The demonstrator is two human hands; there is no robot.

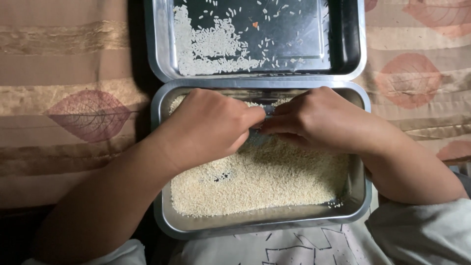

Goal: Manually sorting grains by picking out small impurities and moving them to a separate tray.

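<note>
Two steel trays lie end to end. The near tray (162, 105) holds a wide layer of fine pale grains (265, 181). Both hands rest inside it near its far side. My left hand (208, 125) and my right hand (314, 118) meet fingertip to fingertip over a bare patch of tray bottom, fingers curled and pinched together on the grains. Whether a grain sits between the fingers is hidden. The far tray (351, 49) holds a smaller heap of longer white rice grains (206, 46) in its left half, with scattered grains and one small orange speck (254, 24).
The trays sit on a beige and brown striped cloth (64, 73) printed with reddish leaves. A white garment with dark line marks (294, 248) shows at the bottom edge. Grey sleeves are pushed up on both forearms.
</note>
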